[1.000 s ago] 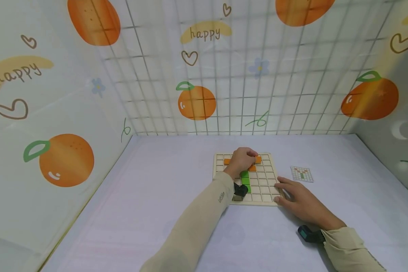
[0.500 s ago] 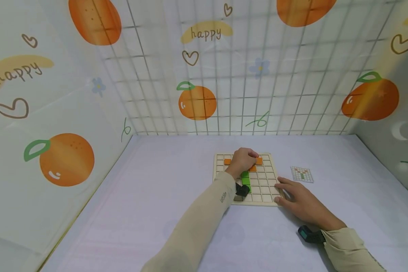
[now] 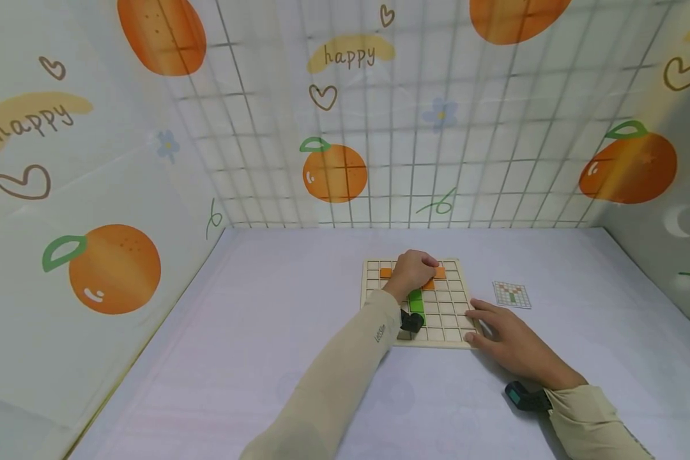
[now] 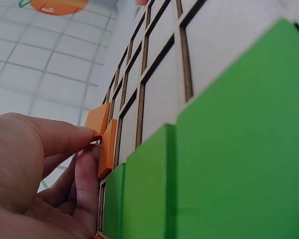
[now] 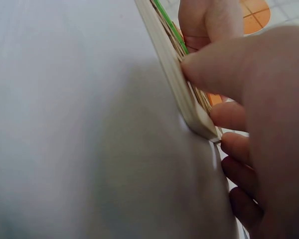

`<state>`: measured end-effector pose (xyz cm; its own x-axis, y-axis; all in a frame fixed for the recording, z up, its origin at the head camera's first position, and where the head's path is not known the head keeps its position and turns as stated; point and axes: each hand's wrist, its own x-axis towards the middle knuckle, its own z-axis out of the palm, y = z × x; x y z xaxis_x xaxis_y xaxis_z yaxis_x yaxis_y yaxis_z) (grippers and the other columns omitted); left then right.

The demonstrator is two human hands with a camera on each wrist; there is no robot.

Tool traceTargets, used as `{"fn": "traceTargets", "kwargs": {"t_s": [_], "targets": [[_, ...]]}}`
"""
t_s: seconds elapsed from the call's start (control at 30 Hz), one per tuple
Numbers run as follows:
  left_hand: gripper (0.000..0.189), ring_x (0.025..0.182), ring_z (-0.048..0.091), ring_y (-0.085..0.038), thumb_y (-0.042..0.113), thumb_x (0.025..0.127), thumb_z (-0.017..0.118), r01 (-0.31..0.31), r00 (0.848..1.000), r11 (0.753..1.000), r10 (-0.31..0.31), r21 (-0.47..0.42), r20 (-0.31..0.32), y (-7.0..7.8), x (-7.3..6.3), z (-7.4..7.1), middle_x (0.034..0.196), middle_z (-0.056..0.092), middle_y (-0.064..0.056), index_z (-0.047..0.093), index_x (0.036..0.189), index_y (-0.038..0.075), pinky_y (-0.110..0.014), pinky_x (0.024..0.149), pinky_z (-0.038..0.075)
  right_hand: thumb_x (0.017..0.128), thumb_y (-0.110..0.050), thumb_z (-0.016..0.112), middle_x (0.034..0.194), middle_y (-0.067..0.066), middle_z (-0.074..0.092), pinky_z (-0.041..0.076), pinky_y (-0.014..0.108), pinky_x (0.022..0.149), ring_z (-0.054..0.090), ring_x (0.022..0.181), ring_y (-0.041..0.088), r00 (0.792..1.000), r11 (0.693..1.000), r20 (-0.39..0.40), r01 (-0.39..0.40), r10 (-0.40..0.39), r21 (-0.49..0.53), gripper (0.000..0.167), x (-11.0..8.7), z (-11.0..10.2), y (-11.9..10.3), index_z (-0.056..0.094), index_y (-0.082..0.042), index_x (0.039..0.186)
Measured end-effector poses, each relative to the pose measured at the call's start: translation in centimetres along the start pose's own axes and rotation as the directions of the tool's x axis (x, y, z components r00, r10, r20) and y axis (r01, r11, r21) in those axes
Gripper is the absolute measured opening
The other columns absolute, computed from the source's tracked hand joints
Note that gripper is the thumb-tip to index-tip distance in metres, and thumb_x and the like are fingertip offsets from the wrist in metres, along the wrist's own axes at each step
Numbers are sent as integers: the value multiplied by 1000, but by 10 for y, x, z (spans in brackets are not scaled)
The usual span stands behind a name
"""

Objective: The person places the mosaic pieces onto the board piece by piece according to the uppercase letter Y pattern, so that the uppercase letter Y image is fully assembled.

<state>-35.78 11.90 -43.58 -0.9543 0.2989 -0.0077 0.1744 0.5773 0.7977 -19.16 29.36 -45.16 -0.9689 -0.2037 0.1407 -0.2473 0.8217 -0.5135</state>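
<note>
My left hand (image 3: pixel 413 273) reaches over the far part of a square wooden grid board (image 3: pixel 450 323). Its index finger and thumb pinch an orange square tile (image 4: pixel 95 122) at a cell near the far right. Another orange tile (image 3: pixel 429 285) lies diagonally closer, beside the fingers. Green square tiles (image 3: pixel 416 306) form a column running toward me, and a further orange tile (image 3: pixel 386 273) shows left of the hand. Cells under the left hand are hidden. At the board's right edge, my right hand (image 3: pixel 512 340) rests with relaxed fingers, thumb (image 5: pixel 209 69) touching the near rim.
A small printed card (image 3: pixel 512 294) with a coloured grid pattern lies right of the board. White cloth (image 3: pixel 253 332) covers the table, and fruit-printed curtains (image 3: pixel 264 160) stand behind and at the sides. A dark wrist camera (image 3: pixel 412 321) overhangs the board's near cells.
The orange tile under my left fingers has shifted very slightly toward me and looks lower in its cell. My right hand stays at the board's edge.
</note>
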Motion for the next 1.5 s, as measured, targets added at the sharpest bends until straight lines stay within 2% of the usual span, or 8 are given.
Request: {"fn": "traceTargets", "kwargs": {"t_s": [0.23,0.6,0.83,0.97,1.13,1.3,1.4,1.5], "targets": [[9,87,59,-11,20,95,70,12,1000,1000,-12,27,-6,2,-2,1,94,68,9,78,96,21,-30,74,50,96,-36,69,152,23,41,28,66,107,34,139,48,1000,1000,2,-2,2,7,53,0,0,1,60,-4,136],[13,85,58,-11,17,96,67,-1,1000,999,1,46,18,2,-4,-2,101,70,6,79,101,20,-29,70,49,96,-33,69,152,24,41,28,66,107,34,138,49,1000,1000,5,9,-9,12,52,0,-1,-1,60,-1,136],[17,106,63,-12,21,96,68,-7,997,997,1,82,72,2,-2,-3,114,70,7,80,107,23,-29,82,52,96,-37,68,152,24,41,29,67,106,34,138,50,1000,1000,8,2,-2,-10,55,-1,-1,-1,59,-1,136],[16,111,62,-12,26,97,67,-11,997,996,4,90,82,-1,-1,-4,114,70,10,80,107,25,-30,88,52,96,-37,68,152,24,41,28,67,106,34,138,50,1000,1000,3,6,-6,1,55,-1,0,-2,59,0,137],[19,97,62,-8,29,98,64,-36,996,999,34,14,78,-7,0,-7,105,69,13,79,109,23,-30,81,51,96,-37,68,152,24,41,28,67,106,34,138,49,1000,1000,7,13,-13,3,55,0,0,-3,59,-1,137],[24,79,63,-16,25,102,59,-89,992,980,104,-177,78,-11,-2,-14,96,71,1,75,117,16,-30,63,49,97,-38,67,153,23,40,27,67,107,33,139,49,1000,1000,11,-5,5,-4,56,0,0,-3,58,-1,138],[25,83,67,-21,23,103,58,-114,987,949,141,-292,72,-12,-4,-18,102,72,-7,73,120,11,-31,63,52,97,-38,67,154,22,39,26,67,107,32,139,49,1000,1000,18,-19,19,-5,57,0,1,-2,57,-1,139],[26,93,68,-23,22,103,58,-144,982,928,177,-344,65,-15,-6,-23,109,71,-11,72,121,8,-33,73,55,97,-38,67,154,22,38,25,67,108,31,140,48,999,1000,26,-24,24,-5,57,-1,1,0,57,-1,139]]}}
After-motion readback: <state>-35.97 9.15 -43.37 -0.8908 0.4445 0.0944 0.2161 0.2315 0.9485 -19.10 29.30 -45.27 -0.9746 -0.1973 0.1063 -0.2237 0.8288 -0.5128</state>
